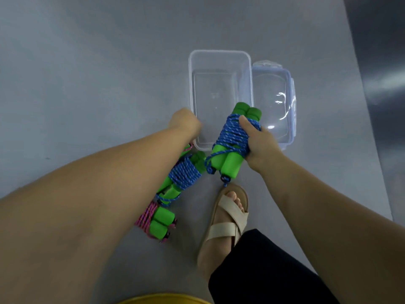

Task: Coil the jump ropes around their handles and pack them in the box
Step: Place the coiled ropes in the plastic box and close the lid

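Observation:
My right hand [258,141] grips a jump rope bundle [232,137], blue cord wound round two green foam handles, held over the near right corner of the clear plastic box [192,84]. My left hand [185,122] is at the box's near left edge; its fingers are turned away from the camera, so I cannot tell whether it holds the rim. A second blue-corded bundle [184,174] lies on the floor under my left forearm. Nearer to me lies a pink-corded bundle [156,220] with green handles. Nothing lies inside the box.
The box's clear lid [276,97] with bluish clips lies flat on the grey floor, touching the box's right side. My sandalled foot [225,216] stands just below the held bundle. A darker floor strip [383,62] runs along the right.

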